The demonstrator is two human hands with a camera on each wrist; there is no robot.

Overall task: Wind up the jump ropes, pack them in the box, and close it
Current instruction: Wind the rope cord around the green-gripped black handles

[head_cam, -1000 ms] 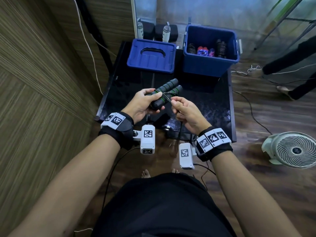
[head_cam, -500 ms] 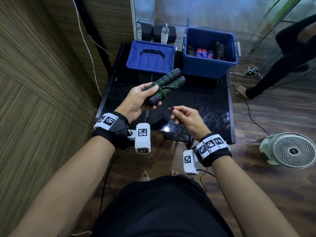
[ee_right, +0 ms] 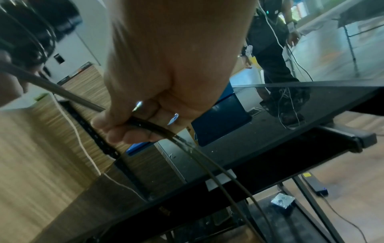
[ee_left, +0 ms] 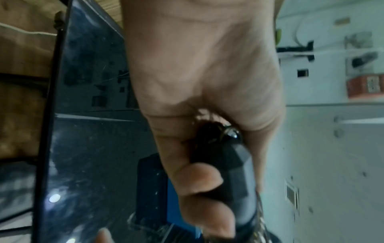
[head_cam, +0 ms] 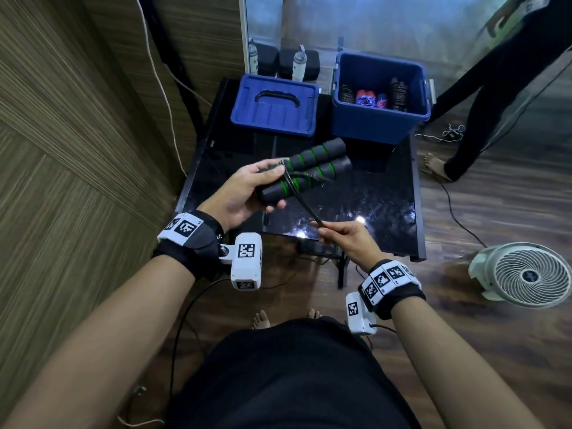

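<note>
Two black jump-rope handles with green rings (head_cam: 312, 168) lie side by side in my left hand (head_cam: 247, 193), which grips them above the black glass table (head_cam: 371, 193); a few turns of cord cross them. The left wrist view shows those fingers (ee_left: 199, 177) curled round a black handle (ee_left: 234, 164). A black cord (head_cam: 305, 205) runs taut from the handles down to my right hand (head_cam: 343, 239), which pinches it. In the right wrist view the cord (ee_right: 149, 125) passes through the fingers (ee_right: 124, 133) and hangs below. The open blue box (head_cam: 380, 119) holds several wound ropes. Its blue lid (head_cam: 275, 114) lies left of it.
A white floor fan (head_cam: 526, 274) stands on the wooden floor at the right. Another person's legs (head_cam: 483, 119) are beside the table's far right corner. A wood-panel wall (head_cam: 77, 150) runs along the left. Two bottles (head_cam: 298, 65) stand behind the lid. Cables (head_cam: 455, 212) trail on the floor.
My right hand has pulled the cord down and toward me, away from the handles, drawing it taut. The left hand has lifted the handles slightly forward. The other person has stepped closer.
</note>
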